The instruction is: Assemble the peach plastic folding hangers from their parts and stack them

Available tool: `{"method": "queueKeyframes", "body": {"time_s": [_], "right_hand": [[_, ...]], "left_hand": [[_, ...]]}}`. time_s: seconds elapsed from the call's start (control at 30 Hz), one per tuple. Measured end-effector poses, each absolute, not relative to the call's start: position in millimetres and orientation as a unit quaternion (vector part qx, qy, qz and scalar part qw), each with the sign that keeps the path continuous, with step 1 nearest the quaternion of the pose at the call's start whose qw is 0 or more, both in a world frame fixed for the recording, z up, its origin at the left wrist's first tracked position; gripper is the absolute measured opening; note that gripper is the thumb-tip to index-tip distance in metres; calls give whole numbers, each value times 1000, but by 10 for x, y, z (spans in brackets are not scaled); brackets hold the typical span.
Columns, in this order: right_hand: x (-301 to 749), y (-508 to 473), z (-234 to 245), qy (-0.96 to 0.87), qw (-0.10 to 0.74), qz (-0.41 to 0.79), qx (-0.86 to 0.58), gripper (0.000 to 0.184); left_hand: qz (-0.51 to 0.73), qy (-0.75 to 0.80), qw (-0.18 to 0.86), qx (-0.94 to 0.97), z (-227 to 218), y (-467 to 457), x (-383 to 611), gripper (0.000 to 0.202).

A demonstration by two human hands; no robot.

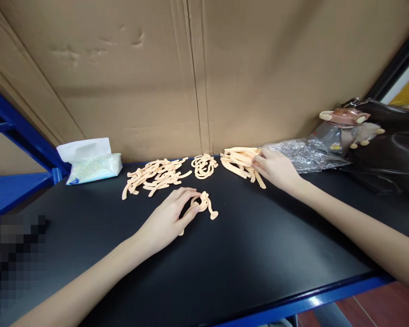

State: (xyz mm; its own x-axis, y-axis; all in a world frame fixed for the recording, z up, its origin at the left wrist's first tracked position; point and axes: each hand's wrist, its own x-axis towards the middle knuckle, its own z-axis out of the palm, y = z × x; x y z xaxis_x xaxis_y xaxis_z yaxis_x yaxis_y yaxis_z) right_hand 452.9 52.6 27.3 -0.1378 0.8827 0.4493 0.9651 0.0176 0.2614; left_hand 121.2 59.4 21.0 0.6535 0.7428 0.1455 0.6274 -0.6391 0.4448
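Note:
My left hand [172, 213] rests low over the black table, its thumb and fingers pinched on a peach-coloured linked figure [204, 202] made of curved flat pieces. One jointed limb of the figure trails to the right, and part of it is hidden under my palm. Farther back on the right, my right hand [274, 168] has its fingertips closed at the end of a pile of long peach strips [240, 161]. Whether a strip is pinched between those fingers is hidden.
A heap of curved peach pieces [157, 175] lies at the back left, with ring-shaped pieces [204, 165] beside it. A tissue pack [95, 165] stands far left. Crumpled clear plastic [296, 154], a drink bottle [342, 129] and a dark bag [395, 145] sit right. Cardboard [139, 91] walls the back.

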Motion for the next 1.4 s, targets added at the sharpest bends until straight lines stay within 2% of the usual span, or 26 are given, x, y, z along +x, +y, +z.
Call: {"method": "queueKeyframes", "body": {"time_s": [0.37, 0.6, 0.73, 0.87, 0.97, 1.03, 1.1, 1.17, 1.27, 1.4], "right_hand": [[4649, 559, 228, -683, 196, -196, -676, 16], [4661, 435, 414, -674, 267, -218, -653, 18], [4665, 348, 541, -647, 298, -304, -633, 21], [4562, 228, 635, -634, 387, -414, -526, 16], [4331, 109, 609, -682, 437, -390, -438, 4], [4130, 28, 537, -715, 453, -357, -395, 6], [3944, -41, 443, -752, 452, -312, -365, 10], [3815, -90, 352, -782, 445, -279, -337, 13], [3742, -125, 257, -810, 423, -262, -310, 14], [3764, -138, 228, -812, 412, -267, -316, 13]], "left_hand": [[177, 382, 181, 889, 230, 573, 1197, 38], [189, 379, 184, 887, 246, 539, 1205, 38], [192, 382, 182, 885, 216, 561, 1193, 36], [198, 377, 180, 887, 193, 580, 1195, 35], [231, 374, 194, 877, 202, 564, 1204, 45], [271, 371, 205, 864, 224, 546, 1202, 61], [293, 356, 204, 864, 259, 531, 1191, 68], [286, 322, 188, 883, 303, 522, 1179, 58], [252, 256, 147, 922, 362, 512, 1184, 29], [229, 208, 102, 945, 382, 494, 1223, 24]]}}
